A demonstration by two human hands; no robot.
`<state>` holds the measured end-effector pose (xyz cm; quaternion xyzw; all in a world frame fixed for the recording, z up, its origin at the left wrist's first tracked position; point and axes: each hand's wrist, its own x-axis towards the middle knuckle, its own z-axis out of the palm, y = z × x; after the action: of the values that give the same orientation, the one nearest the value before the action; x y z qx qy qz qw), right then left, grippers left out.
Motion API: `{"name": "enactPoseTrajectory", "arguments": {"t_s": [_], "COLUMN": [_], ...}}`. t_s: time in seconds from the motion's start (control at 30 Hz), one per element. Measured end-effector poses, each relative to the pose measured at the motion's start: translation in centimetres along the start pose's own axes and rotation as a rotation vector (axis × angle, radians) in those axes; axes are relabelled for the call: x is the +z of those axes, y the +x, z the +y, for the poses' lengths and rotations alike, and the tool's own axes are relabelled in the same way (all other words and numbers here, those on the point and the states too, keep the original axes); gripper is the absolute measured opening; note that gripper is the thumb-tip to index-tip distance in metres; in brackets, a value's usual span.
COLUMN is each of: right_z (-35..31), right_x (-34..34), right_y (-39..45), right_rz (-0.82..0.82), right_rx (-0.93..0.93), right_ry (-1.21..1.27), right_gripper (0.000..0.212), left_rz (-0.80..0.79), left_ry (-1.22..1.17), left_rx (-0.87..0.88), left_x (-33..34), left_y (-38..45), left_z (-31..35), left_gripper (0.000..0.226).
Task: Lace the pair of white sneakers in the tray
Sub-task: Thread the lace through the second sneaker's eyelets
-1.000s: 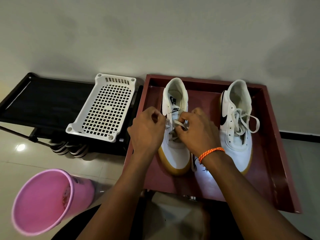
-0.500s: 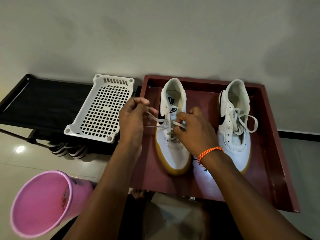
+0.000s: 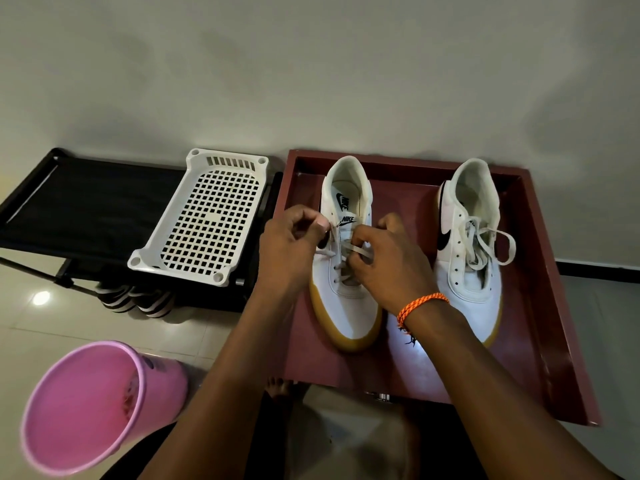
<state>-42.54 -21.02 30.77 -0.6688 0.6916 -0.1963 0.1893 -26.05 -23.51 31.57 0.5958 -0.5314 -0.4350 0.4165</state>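
Both hands work over the left sneaker [image 3: 346,271] in the dark red tray [image 3: 540,306]: the left hand [image 3: 287,247], which half a second ago was drawn out past the shoe's left edge with the lace [image 3: 360,251] taut, has come back in and now pinches a lace end beside the eyelets. The right hand [image 3: 388,261] stays curled over the tongue, gripping the other strand. Well to the right of that grip the second sneaker [image 3: 471,244] is unmoved, laces loosely tied.

Two sneakers [image 3: 346,271] side by side in tray [image 3: 540,271], basket [image 3: 207,220] left of tray
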Motion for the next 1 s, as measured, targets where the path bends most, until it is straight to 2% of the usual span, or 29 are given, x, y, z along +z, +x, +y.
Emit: {"name": "enactPoseTrajectory", "arguments": {"t_s": [0.27,0.33,0.4,0.47,0.53,0.7,0.77,0.87,0.93,1.0], "right_z": [-0.1,-0.1,-0.1,-0.1,0.0,0.1,0.1,0.1,0.1,0.1], "right_x": [-0.2,-0.2,-0.1,0.0,0.0,0.2,0.1,0.2,0.2,0.1], "right_y": [-0.1,-0.1,-0.1,-0.1,-0.1,0.0,0.0,0.0,0.0,-0.1], "right_rz": [0.001,0.001,0.003,0.005,0.01,0.01,0.006,0.008,0.011,0.007], "right_rx": [-0.003,-0.006,-0.008,-0.011,-0.015,-0.022,-0.021,-0.024,-0.025,-0.02], "right_ry": [0.01,0.014,0.011,0.005,0.004,0.009,0.008,0.016,0.018,0.015], "right_gripper": [0.008,0.006,0.005,0.006,0.008,0.013,0.014,0.013,0.009,0.01], "left_rz": [-0.008,0.078,0.162,0.063,-0.055,-0.014,-0.024,-0.01,0.011,0.02], "left_ry": [-0.658,-0.522,-0.094,0.351,0.566,0.483,0.541,0.588,0.546,0.465], "left_rx": [-0.115,-0.078,0.063,0.168,0.192,0.184,0.175,0.191,0.218,0.202], "left_x": [-1.1,-1.2,-1.1,-0.8,0.0,0.5,0.5,0.7,0.7,0.4], "left_y": [-0.5,-0.4,0.0,-0.1,-0.2,-0.4,-0.5,-0.6,-0.5,-0.5], "left_z": [2.0,1.9,0.9,-0.4,-1.6,-1.1,-0.9,-1.5,-1.5,-1.0], "left_gripper": [0.01,0.012,0.015,0.026,0.048,0.057,0.057,0.04,0.027,0.025]}}
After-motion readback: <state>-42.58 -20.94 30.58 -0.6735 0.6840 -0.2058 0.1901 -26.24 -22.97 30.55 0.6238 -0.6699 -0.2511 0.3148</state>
